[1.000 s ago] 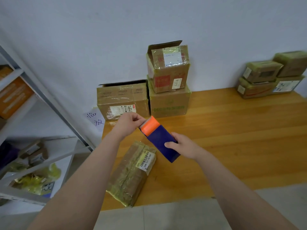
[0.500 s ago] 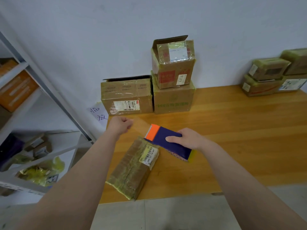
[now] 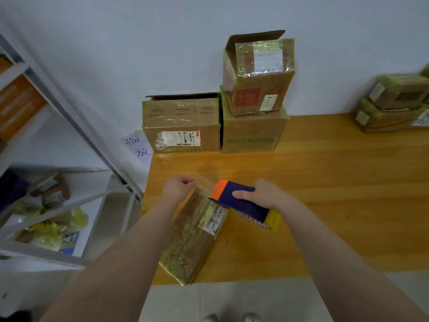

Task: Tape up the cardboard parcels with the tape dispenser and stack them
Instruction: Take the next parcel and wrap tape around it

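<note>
While tape strip [image 3: 205,182] hangs over flat parcel [image 3: 192,235] at lower centre of table [image 3: 325,205], it seems not stuck down yet. Left hand [image 3: 178,189] grip pinched on strip end; right hand [image 3: 264,196] grip clamped round tape dispenser [image 3: 239,202]. Upper centre: open-flapped cartons [image 3: 181,122] likely untaped; stacking left.

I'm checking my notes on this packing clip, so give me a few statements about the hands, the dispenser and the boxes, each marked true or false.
1. The right hand grips the tape dispenser. True.
2. The left hand lies flat on the parcel. False: its fingers pinch the clear tape stretched from the dispenser.
3. The upper box of the two-box stack has a flap open. True.
4. The parcel stands upright on the table. False: it lies flat, at the front edge.
</note>
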